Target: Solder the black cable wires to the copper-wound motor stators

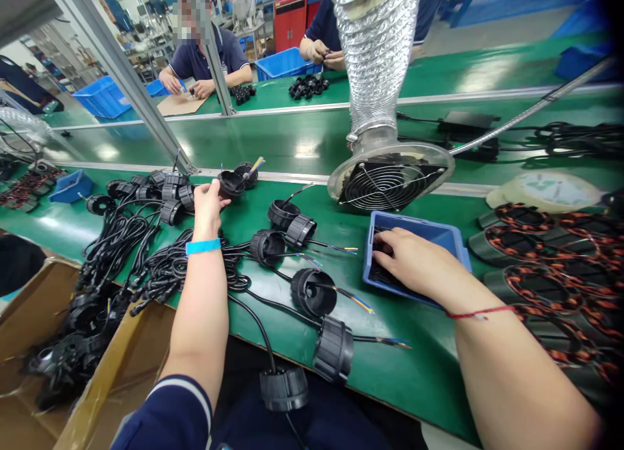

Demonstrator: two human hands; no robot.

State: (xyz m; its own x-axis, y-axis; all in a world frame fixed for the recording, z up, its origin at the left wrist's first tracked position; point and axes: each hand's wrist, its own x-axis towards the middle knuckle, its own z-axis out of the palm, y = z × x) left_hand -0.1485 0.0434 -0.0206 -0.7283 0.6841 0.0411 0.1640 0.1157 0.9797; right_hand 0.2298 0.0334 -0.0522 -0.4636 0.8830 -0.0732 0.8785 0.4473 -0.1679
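My left hand [208, 204] reaches to the back of the bench, fingers closed at the side of a round black plastic cap [231, 184]. Beside it is another black cap [249, 174] with coloured wire ends. My right hand [397, 253] is inside a small blue bin [453, 242] holding thin dark pieces. Its fingers are bent together, and what they pinch is hidden. Between my hands several black caps on cables lie with stripped wires, among them an upturned cap [313, 292] and a cap on its side [333, 350]. Another cap [285, 389] hangs at the bench's front edge.
Coiled black cables [170, 261] lie at left, beside a cardboard box [121, 378] of parts. A fan hood [390, 177] on a foil duct hangs above the bench. Copper-wound stators [541, 287] fill the right side. Two co-workers sit across, near blue crates [287, 63].
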